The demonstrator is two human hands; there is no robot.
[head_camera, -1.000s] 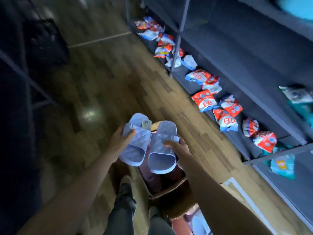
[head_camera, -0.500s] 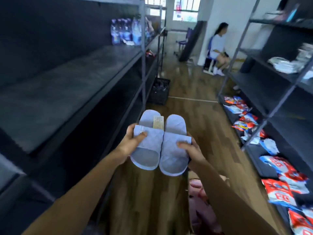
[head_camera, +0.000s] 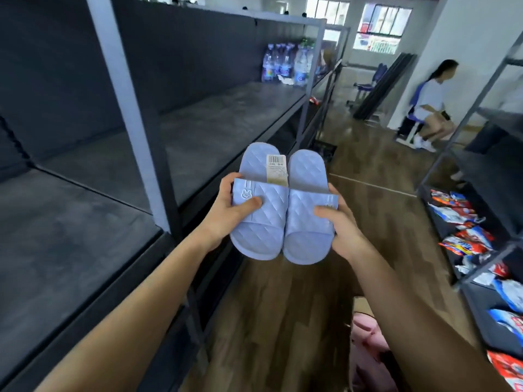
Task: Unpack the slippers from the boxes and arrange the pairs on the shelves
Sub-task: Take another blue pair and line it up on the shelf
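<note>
I hold a pair of light blue quilted slippers side by side in front of me, toes toward me. My left hand [head_camera: 226, 210] grips the left slipper [head_camera: 259, 222] by its strap, thumb on top. My right hand [head_camera: 339, 222] grips the right slipper [head_camera: 307, 224] the same way. A barcode tag [head_camera: 277, 168] lies between the two heels. The dark grey shelf [head_camera: 220, 123] on my left is bare at this height. At the bottom, a cardboard box [head_camera: 357, 304] shows pink slippers [head_camera: 368, 338] inside.
Water bottles [head_camera: 285, 66] stand at the far end of the left shelf. A grey upright post [head_camera: 133, 120] divides the left shelving. Snack packets [head_camera: 464, 239] fill the low right shelves. A person [head_camera: 427, 106] crouches far right. A dark crate [head_camera: 325, 151] sits on the wooden aisle floor.
My view swung up from the floor and box to the left shelving. Both hands lifted the blue pair up and kept their grip; the slippers now sit level with the middle shelf.
</note>
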